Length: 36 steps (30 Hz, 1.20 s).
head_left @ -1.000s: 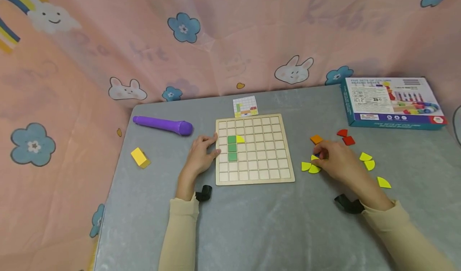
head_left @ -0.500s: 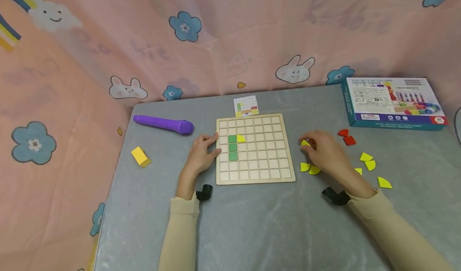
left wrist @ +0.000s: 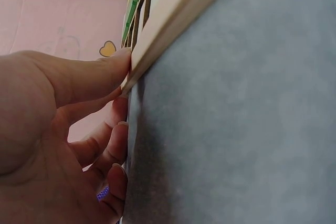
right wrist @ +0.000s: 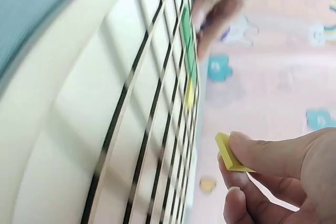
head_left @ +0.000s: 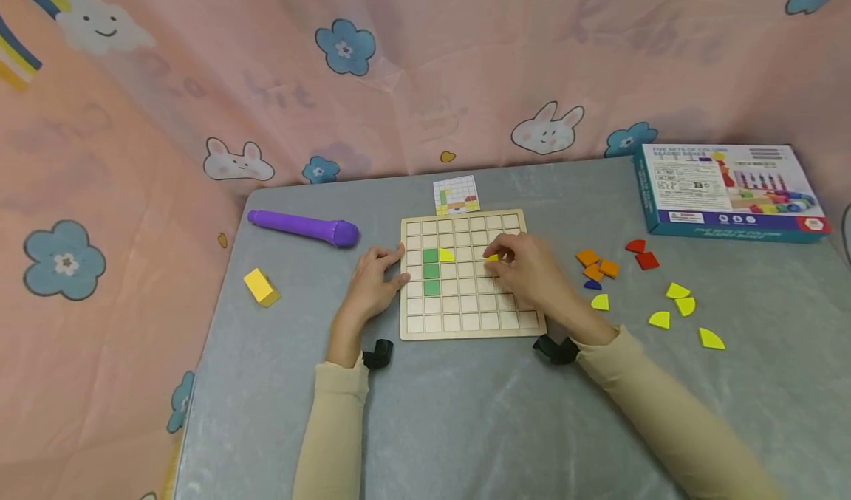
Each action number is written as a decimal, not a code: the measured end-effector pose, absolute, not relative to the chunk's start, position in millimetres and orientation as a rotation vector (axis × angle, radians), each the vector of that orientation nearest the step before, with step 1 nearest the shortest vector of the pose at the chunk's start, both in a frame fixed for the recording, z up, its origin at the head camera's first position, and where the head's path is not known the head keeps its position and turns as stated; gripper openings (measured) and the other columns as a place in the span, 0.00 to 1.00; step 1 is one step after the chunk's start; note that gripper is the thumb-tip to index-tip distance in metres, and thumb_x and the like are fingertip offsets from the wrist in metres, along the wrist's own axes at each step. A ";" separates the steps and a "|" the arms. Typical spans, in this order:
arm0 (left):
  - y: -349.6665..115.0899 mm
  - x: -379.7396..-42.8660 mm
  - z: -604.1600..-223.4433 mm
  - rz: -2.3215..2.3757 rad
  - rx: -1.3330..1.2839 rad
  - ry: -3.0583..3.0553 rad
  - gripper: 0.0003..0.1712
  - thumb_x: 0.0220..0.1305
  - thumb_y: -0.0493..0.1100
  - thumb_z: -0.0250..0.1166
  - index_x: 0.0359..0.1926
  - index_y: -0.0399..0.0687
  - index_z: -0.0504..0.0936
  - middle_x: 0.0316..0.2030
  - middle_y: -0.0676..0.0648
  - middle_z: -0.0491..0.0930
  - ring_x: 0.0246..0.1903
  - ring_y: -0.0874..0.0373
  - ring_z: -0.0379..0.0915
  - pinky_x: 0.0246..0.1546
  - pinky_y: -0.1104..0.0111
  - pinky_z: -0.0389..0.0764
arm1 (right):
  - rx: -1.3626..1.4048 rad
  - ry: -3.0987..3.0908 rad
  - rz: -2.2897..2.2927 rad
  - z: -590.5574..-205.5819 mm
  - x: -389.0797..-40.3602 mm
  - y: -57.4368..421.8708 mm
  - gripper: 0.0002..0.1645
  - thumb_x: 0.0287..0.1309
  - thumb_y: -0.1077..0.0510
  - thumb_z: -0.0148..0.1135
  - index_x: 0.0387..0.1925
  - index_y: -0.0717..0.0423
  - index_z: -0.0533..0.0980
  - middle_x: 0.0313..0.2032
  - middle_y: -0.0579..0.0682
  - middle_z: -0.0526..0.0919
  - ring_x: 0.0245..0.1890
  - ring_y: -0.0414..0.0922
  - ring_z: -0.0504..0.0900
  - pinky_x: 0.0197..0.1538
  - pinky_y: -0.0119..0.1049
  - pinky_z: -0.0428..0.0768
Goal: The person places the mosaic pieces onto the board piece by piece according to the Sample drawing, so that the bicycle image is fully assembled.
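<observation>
My right hand (head_left: 532,267) is over the right half of the wooden grid board (head_left: 468,333), pinching a yellow quarter-circle tile (right wrist: 227,151) between thumb and fingertips. In the right wrist view the tile is held apart from the grid surface. My left hand (head_left: 369,286) touches the board's left edge with thumb and index finger; its thumb (left wrist: 100,77) rests against the wooden rim in the left wrist view. On the board, green squares (head_left: 431,271) form a column, with a yellow quarter-circle (head_left: 446,255) beside the top one.
Right of the board lie orange squares (head_left: 587,257), a blue piece (head_left: 592,285), red pieces (head_left: 647,261) and several yellow quarter-circles (head_left: 685,306). A pattern card (head_left: 456,194) lies behind the board. A boxed set (head_left: 731,190), purple microphone (head_left: 306,227) and yellow block (head_left: 262,287) are farther out.
My right hand has picked up a yellow tile from the loose pieces and moved left over the board. Fewer yellow tiles lie near the orange ones. The left hand stays put.
</observation>
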<state>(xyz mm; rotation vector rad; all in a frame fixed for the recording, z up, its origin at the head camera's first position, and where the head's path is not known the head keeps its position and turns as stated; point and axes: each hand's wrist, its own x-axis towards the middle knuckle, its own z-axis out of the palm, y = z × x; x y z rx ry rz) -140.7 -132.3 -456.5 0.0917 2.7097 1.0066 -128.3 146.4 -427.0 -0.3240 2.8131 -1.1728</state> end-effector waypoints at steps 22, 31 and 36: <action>-132.2 -141.6 -456.2 1.001 0.087 2.714 0.36 0.74 0.44 0.68 0.79 0.50 0.69 0.69 0.39 0.71 0.71 0.42 0.63 0.75 0.46 0.63 | -0.651 2.661 -1.197 -449.1 -111.7 51.5 0.04 0.62 0.63 0.75 0.38 0.54 0.92 0.36 0.48 0.92 0.36 0.44 0.76 0.42 0.37 0.76; -131.7 -140.4 -453.6 1.017 0.091 2.709 0.36 0.74 0.44 0.68 0.78 0.49 0.69 0.68 0.39 0.72 0.71 0.42 0.63 0.75 0.47 0.62 | -0.687 2.692 -1.111 -450.5 -114.7 48.5 0.03 0.61 0.63 0.76 0.34 0.52 0.93 0.36 0.47 0.87 0.39 0.45 0.75 0.43 0.37 0.76; -131.8 -141.2 -454.0 1.016 0.095 2.711 0.35 0.74 0.44 0.68 0.78 0.49 0.70 0.68 0.38 0.72 0.71 0.42 0.63 0.75 0.46 0.63 | -0.670 2.702 -1.071 -451.3 -115.6 48.0 0.04 0.61 0.64 0.76 0.35 0.52 0.92 0.33 0.46 0.85 0.38 0.45 0.75 0.44 0.37 0.75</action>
